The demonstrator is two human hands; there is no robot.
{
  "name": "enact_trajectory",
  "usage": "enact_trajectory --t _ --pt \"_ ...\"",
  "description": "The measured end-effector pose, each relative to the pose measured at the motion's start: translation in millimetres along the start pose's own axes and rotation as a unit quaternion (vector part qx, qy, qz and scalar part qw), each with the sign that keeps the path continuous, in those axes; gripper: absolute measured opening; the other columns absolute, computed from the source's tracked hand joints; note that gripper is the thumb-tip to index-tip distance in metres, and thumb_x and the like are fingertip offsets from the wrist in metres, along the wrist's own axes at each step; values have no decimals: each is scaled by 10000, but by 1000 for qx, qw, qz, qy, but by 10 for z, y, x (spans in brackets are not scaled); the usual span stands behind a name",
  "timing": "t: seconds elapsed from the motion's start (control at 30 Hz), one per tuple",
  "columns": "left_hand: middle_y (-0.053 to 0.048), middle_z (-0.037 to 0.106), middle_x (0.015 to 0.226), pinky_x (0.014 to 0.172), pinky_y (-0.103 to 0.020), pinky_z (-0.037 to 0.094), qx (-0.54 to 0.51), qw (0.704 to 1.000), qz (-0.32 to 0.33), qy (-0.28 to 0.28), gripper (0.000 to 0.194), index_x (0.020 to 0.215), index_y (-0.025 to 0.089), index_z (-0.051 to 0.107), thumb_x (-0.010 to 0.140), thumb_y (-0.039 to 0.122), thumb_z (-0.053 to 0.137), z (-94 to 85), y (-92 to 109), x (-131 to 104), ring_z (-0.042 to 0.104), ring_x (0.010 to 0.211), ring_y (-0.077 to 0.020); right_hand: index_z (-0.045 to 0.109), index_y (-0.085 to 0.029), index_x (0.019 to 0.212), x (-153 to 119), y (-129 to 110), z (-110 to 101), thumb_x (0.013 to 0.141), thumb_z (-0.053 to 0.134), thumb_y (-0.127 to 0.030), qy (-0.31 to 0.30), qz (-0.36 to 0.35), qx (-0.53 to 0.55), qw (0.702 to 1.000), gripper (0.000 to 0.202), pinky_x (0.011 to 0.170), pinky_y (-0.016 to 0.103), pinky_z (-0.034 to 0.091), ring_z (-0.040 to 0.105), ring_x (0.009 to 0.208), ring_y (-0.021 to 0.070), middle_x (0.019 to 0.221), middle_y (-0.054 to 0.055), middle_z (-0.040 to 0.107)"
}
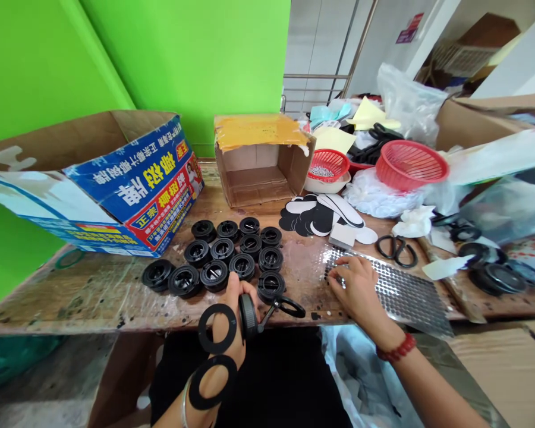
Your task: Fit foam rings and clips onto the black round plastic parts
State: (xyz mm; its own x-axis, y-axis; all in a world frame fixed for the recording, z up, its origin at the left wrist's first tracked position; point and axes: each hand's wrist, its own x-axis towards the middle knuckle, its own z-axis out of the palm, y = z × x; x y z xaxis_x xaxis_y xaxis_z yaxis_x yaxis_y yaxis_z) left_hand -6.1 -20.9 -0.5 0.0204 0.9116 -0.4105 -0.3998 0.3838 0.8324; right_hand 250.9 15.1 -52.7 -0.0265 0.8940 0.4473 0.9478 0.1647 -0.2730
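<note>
Clearly, the right hand (358,285) is nearer the dotted sheet (408,292), fingers bent over its left end on the table (306,270); whether they pinch anything, I cannot tell. The sheet's long axis runs far left to near right. Left of it, the left hand (234,293) grips a black round part (248,316).

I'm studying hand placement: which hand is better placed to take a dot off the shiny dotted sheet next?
The right hand, I'd judge: its fingers are at the left end of the dotted sheet. The left hand is farther away, holding a black round part.
</note>
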Motion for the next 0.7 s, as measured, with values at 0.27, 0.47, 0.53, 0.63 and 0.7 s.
enact_trajectory --t 0.27,0.47,0.53,0.63,0.7 --pt "20 404 475 470 -280 250 6 999 24 37 565 553 213 488 861 687 486 109 -4 47 341 467 -116 635 -193 661 90 25 153 781 572 -144 -52 -30 -49 997 144 814 427 338 478 947 278 932 97 632" --pt "21 396 429 431 -258 250 31 997 45 56 617 516 208 474 849 728 464 82 -19 78 347 420 -103 599 -189 741 38 -63 107 849 542 -166 -19 -68 -78 994 125 931 501 324 471 969 295 938 115 597" --pt "21 415 420 420 -248 257 45 996 45 68 619 528 205 488 826 747 474 74 -32 94 362 408 -101 573 -196 735 18 -158 27 864 524 -169 15 -66 -17 998 140 934 510 339 479 973 293 943 110 591" --pt "14 433 415 400 -248 267 82 992 39 92 651 527 201 507 796 792 452 64 -57 113 371 388 -103 557 -209 753 25 -418 -192 849 530 -164 5 -75 147 986 110 889 438 401 510 973 259 965 81 571" --pt "15 426 425 397 -254 267 107 989 49 90 674 521 202 512 785 817 433 63 -71 107 361 390 -102 556 -217 768 47 -626 -346 830 538 -136 -51 -103 240 964 103 873 382 424 528 988 229 989 61 563"
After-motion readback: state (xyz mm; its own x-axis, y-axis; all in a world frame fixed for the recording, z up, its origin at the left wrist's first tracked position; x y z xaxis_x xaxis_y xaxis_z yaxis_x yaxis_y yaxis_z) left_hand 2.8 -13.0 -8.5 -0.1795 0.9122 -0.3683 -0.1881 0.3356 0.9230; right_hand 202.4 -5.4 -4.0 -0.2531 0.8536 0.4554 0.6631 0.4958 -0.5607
